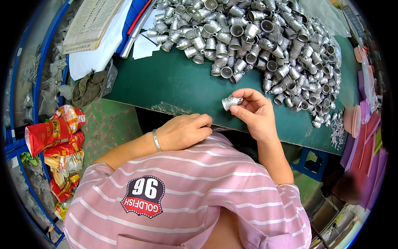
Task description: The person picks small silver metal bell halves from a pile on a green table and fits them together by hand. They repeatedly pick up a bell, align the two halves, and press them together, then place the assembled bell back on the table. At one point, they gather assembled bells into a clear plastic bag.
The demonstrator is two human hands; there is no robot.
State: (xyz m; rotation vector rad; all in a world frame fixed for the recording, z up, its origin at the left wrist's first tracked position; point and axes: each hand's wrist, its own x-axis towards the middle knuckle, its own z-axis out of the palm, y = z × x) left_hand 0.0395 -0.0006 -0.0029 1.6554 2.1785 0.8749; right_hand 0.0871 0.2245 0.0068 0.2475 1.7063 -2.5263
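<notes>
The right hand (260,115) pinches a small silver bell-shaped metal piece (231,102) between thumb and fingers near the front edge of the green desk (174,81). Its long axis runs roughly sideways, open mouth leftward; the left hand (184,131), loosely curled, is farther away, its contents hidden. A heap of silver-grey metal bells (250,31) lies beyond. Printing marks the black-and-red shirt badge (143,196), yellowed paper sheets (89,25) and red plastic packets (50,136).

On the bench (170,83), a heap of cups (253,39) spreads from the far middle to the right; papers (89,29) lie left of it. At the near edge, the right hand (258,111) holds 1 cup (230,102), right of the left hand (184,133). Bags (58,139) lie left of the bench.
</notes>
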